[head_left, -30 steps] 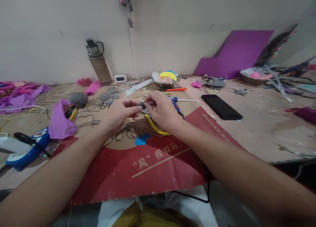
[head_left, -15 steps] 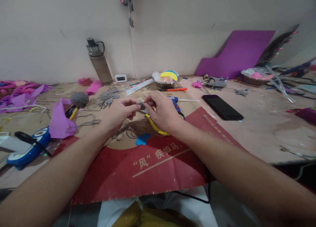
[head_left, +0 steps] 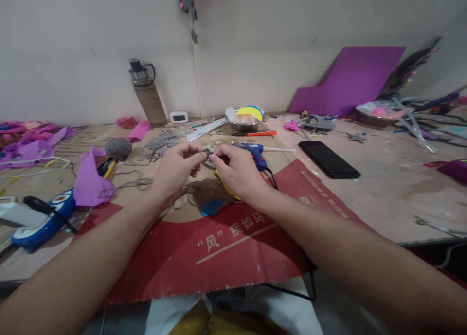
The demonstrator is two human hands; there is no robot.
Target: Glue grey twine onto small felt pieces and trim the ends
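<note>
My left hand [head_left: 179,166] and my right hand [head_left: 239,170] meet above the cardboard, fingertips pinched together. Between them is a small dark grey piece [head_left: 207,151], mostly covered by the fingers; it looks like felt or yarn, but I cannot tell which. Under my right hand lies a tool with yellow handles [head_left: 219,175], partly hidden. Loose grey yarn [head_left: 191,189] trails below the hands, leading left toward a grey yarn ball [head_left: 118,149]. A blue glue gun [head_left: 257,155] rests just beyond my right hand. Grey cut pieces [head_left: 158,145] lie past my left hand.
A blue scrap [head_left: 211,207] lies on the red-printed cardboard [head_left: 175,257]. A black phone [head_left: 328,160] is at right. Behind stand a bottle [head_left: 149,99], a small white clock [head_left: 178,117] and a filled bowl [head_left: 244,126]. Purple felt [head_left: 91,182] lies at left.
My right hand has turned and lowered slightly, its fingertips now closer to the left hand's, and more of the glue gun shows. The left hand stays nearly in place.
</note>
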